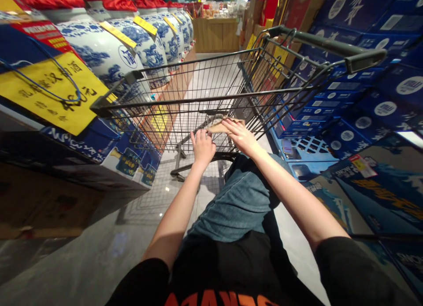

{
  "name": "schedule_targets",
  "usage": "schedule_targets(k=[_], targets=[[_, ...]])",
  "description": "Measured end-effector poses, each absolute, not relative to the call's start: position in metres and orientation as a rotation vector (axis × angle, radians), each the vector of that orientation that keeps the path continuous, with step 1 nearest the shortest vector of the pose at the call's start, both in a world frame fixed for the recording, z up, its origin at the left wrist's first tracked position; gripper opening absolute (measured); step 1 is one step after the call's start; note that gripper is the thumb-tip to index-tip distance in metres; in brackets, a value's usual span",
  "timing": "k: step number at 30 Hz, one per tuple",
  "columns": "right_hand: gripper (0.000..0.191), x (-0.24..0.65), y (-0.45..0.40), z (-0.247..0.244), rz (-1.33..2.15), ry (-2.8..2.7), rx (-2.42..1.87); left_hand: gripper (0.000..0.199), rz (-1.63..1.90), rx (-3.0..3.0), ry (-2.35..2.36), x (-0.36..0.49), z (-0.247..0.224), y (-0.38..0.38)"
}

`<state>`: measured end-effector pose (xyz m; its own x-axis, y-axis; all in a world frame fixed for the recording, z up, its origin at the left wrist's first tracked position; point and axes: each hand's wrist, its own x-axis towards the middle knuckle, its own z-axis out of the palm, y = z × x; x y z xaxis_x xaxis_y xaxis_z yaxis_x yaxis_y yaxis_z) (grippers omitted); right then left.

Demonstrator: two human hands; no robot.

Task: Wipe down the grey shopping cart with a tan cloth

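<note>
A dark wire shopping cart (205,99) stands sideways in front of me, its handle toward the upper right. My right hand (243,138) is at the side of the cart, its fingers closed over a crumpled tan piece (218,128) that looks like a rag or paper. Just left of it, my left hand (204,147) rests against the wire side with fingers stretched out and a little apart. Its inner fingers come close to the left end of the tan piece; whether they touch it I cannot tell.
Blue-and-white jars (95,50) with red cloth tops line the left side, near a yellow handwritten sign (49,92). Stacked blue boxes (380,90) rise on the right above a blue plastic pallet (306,145). A wooden counter (216,35) stands at the back.
</note>
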<state>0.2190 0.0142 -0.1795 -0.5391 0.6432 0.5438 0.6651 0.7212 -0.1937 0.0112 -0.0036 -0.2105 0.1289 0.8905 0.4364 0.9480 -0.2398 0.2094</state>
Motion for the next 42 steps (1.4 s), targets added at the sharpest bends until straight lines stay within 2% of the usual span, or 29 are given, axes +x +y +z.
schedule_targets(k=[5,8,13,18,23,28,34,42], targets=[[0.044,0.219,0.012,-0.181,-0.074,-2.291,-1.019,0.049,-0.733,-2.283,-1.831,0.011,-0.210,-0.004],[0.040,0.215,0.012,-0.188,-0.063,-2.455,-0.992,0.046,-0.695,-2.289,-1.842,0.010,-0.211,-0.004],[0.040,0.211,0.011,-0.198,-0.064,-2.599,-0.948,0.056,-0.689,-2.290,-1.836,0.008,-0.210,-0.005],[0.044,0.216,0.015,-0.212,-0.063,-2.645,-0.897,0.057,-0.705,-2.302,-1.838,0.006,-0.210,-0.005],[0.037,0.211,0.025,-0.233,-0.043,-2.877,-0.881,0.057,-0.729,-2.299,-1.820,0.003,-0.213,-0.004],[0.044,0.204,0.030,-0.236,-0.199,-2.746,-0.870,0.056,-0.716,-2.304,-1.818,0.003,-0.212,-0.005],[0.035,0.199,0.029,-0.240,-0.125,-2.911,-0.822,0.057,-0.738,-2.298,-1.836,0.004,-0.213,-0.004],[0.038,0.200,0.027,-0.230,-0.263,-2.678,-0.828,0.058,-0.716,-2.306,-1.839,0.003,-0.214,-0.004]])
